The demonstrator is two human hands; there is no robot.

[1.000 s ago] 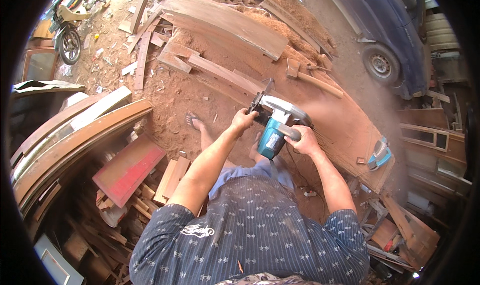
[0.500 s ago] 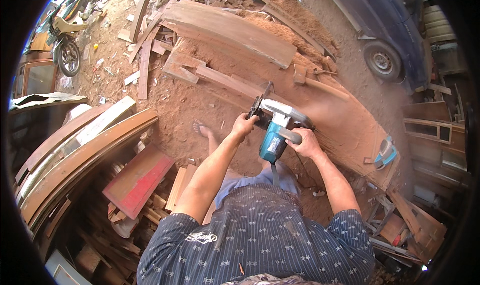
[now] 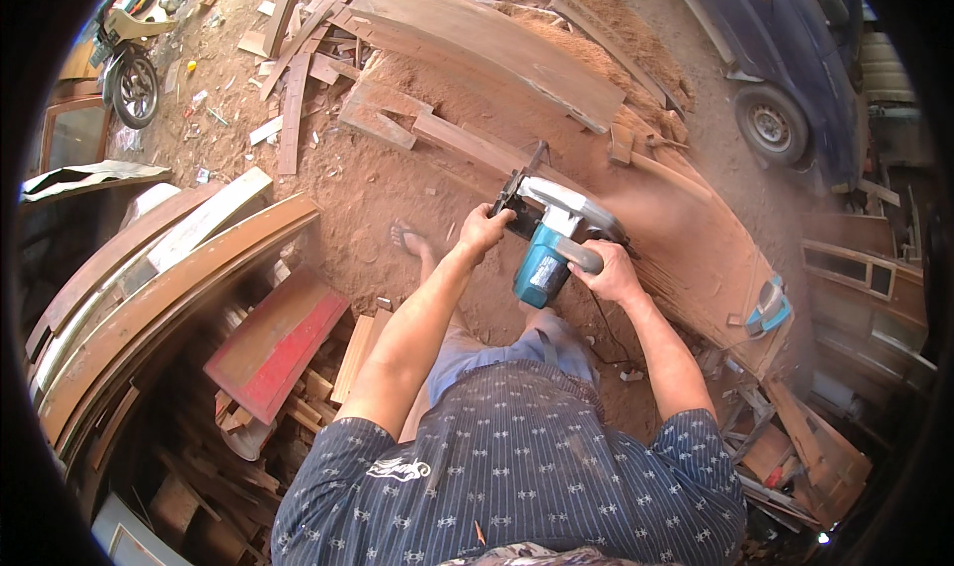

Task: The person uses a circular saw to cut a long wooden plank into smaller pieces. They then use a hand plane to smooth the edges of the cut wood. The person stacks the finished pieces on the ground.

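Head view:
1. The circular saw is teal with a silver guard, at the worktop's near edge; the left hand has fingers curled round its dark front, the right hand grips its handle.
2. The blade is hidden; haze blurs the surface beside it.
3. Bare worktop stretches from saw to right end, where another teal tool lies.

Bare dirt ground was lit by daylight; a dark blue car was parked on it. Well left of the car, a motorcycle was parked; nearer than the car, a wooden frame was seen.
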